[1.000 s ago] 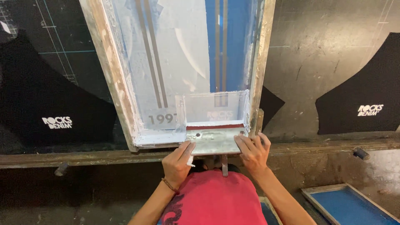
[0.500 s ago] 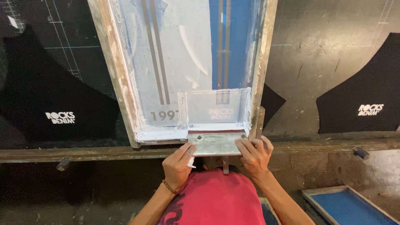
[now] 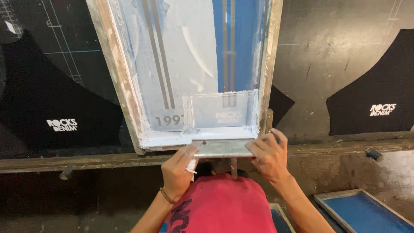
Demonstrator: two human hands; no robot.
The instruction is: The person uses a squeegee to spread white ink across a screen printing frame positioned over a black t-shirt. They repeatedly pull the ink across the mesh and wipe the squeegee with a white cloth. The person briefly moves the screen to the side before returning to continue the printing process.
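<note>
Squeegee (image 3: pixel 222 149) sits at the near end of the printing screen (image 3: pixel 189 73), both hands clamped on its handle: left hand (image 3: pixel 179 170), right hand (image 3: pixel 269 155). Pull seemingly finished; next calls for a lift. Black cloth (image 3: pixel 47 108) lies left.

We have a single view, from the head-worn camera. It looks steeply down and forward over our red shirt (image 3: pixel 224 203) onto the dark work table (image 3: pixel 345 64). It sits close: our left hand (image 3: pixel 177 170) and right hand (image 3: pixel 271 155) fill the lower centre, and the screen frame (image 3: pixel 125 86) runs off the top edge.
</note>
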